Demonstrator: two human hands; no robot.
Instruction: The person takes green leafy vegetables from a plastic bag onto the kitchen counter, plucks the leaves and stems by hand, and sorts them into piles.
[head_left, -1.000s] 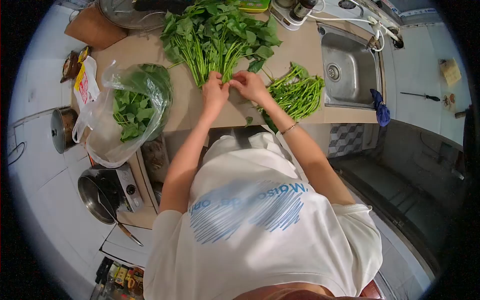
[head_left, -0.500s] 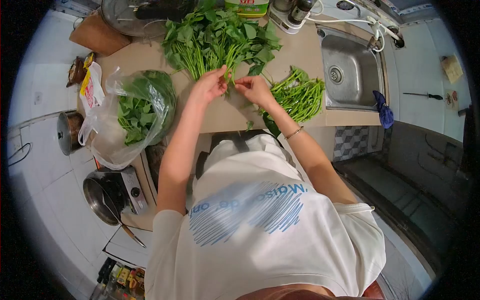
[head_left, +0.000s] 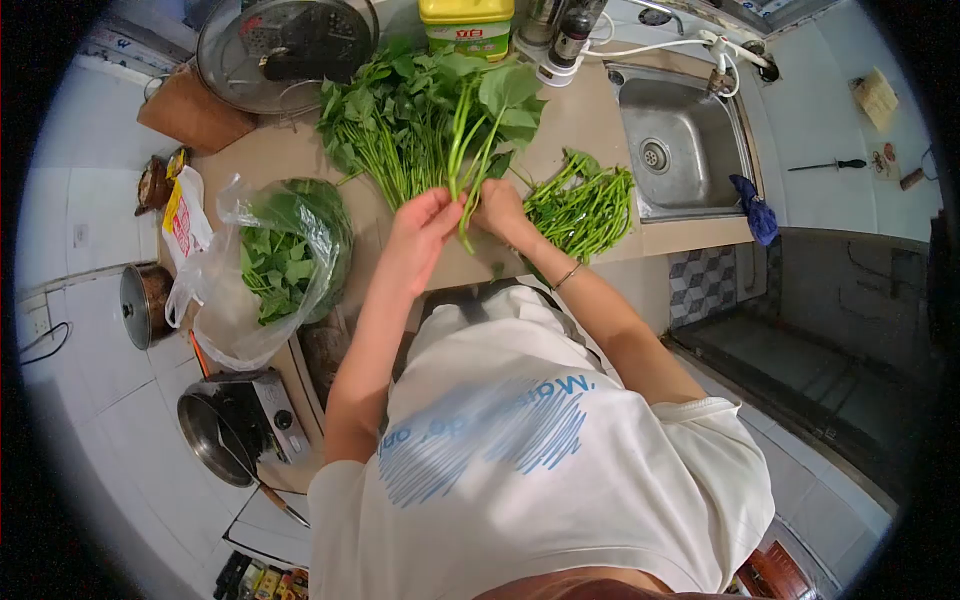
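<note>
My left hand (head_left: 428, 232) is closed, with thumb and fingers pinching a few long green stems (head_left: 466, 150) with leaves at their far end. Close beside it, my right hand (head_left: 503, 212) has its fingers pressed together on the same stems. Just beyond both hands lies a large bunch of leafy greens (head_left: 395, 125), stems towards me. To the right of my right hand is a pile of green stems (head_left: 590, 215) near the counter edge. A clear plastic bag (head_left: 225, 325) at the left holds more green leaves (head_left: 280, 260).
A steel sink (head_left: 690, 185) is set in the counter at the right, with a blue cloth (head_left: 757, 215) on its edge. At the back stand a yellow-and-green tub (head_left: 466, 28) and a glass lid (head_left: 230, 65). A frying pan (head_left: 205, 440) sits on a cooker at lower left.
Both hands have come nearer to me, and leafy stems now rise from between them, apart from the bunch. The whole view has shifted slightly.
</note>
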